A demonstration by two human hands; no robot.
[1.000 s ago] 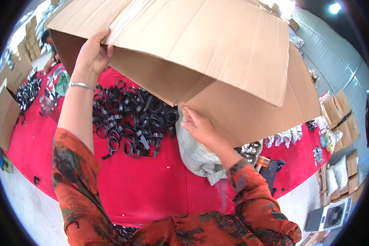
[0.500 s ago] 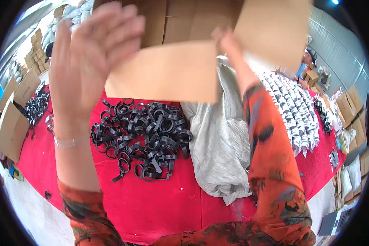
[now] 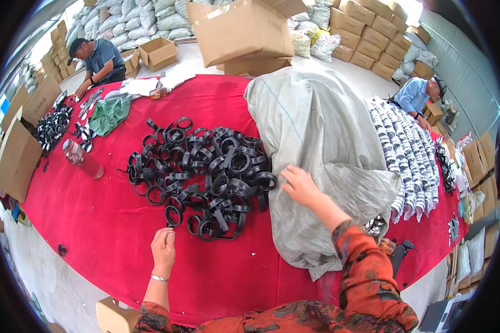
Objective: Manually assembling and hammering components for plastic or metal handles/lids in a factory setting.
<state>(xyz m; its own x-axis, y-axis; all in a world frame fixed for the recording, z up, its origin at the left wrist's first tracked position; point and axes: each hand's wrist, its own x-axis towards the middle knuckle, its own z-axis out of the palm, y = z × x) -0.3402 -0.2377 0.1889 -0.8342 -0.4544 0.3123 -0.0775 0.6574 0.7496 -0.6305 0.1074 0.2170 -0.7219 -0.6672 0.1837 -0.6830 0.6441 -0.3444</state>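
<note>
"How is the room looking?"

"A red-covered worktop [image 3: 94, 216] is spreading across the scene, with a pale floor [image 3: 55, 272] showing around it. Stuffed sacks [image 3: 133, 22] are lying heaped at the far left, and sealed boxes [image 3: 366, 33] are standing stacked at the far right. One co-worker [image 3: 105, 58] is leaning over the far left edge; another [image 3: 416, 95] is bending at the far right."

"What is differing from a second ago?"

"The big carton [image 3: 244, 36] is no longer hanging from the hands above the worktop; it is showing beyond the far edge. The grey sack [image 3: 328, 133] is now lying in fuller view, right of the black rings [image 3: 205, 166]."

"And the hands?"

"The left hand [image 3: 163, 250] is meeting the tail of the nearest ring [image 3: 173, 215], at the heap's near edge. Its fingers are bunching together, but I cannot tell whether they are pinching it. The right hand [image 3: 301, 186] is blurring over the sack's left side, fingers loosely spread; whether it is touching, I cannot tell."

"Textures?"

"The rings are gleaming, round and smooth, some trailing straight tails. The woven sack is creasing in folds, with a thin blue line running down it. A green bag [image 3: 110, 115] is crumpling at the far left, and white-wrapped rows [image 3: 403, 161] are filling the right."
</note>
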